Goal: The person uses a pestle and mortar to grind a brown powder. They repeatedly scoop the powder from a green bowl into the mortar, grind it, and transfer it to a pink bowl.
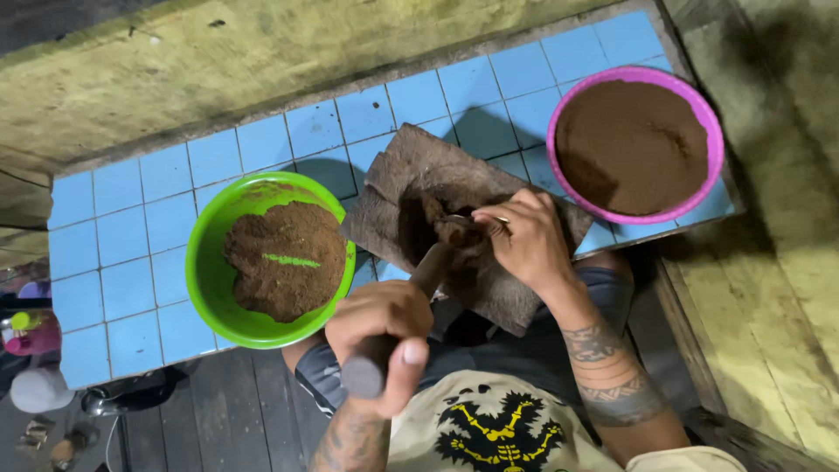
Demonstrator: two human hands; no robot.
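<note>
From my feed, right hand point(524, 240) fingers pinch a brown clump at centre frame, left hand point(384, 336) clenched on a wooden pestle point(411, 297) over the dark wooden slab point(419, 166). Green bowl point(210, 271) of brown powder centre-left, pink bowl point(636, 77) upper right, on a blue tiled counter point(131, 227) against a grubby yellow wall point(262, 52).

No pkgs, labels, signs or screens in shot. Only maybes: a few small things at far left edge point(31, 336), pink and pale, down on the floor beside the blue-tiled surface point(131, 227), too blurred to tell if any is packaging.
</note>
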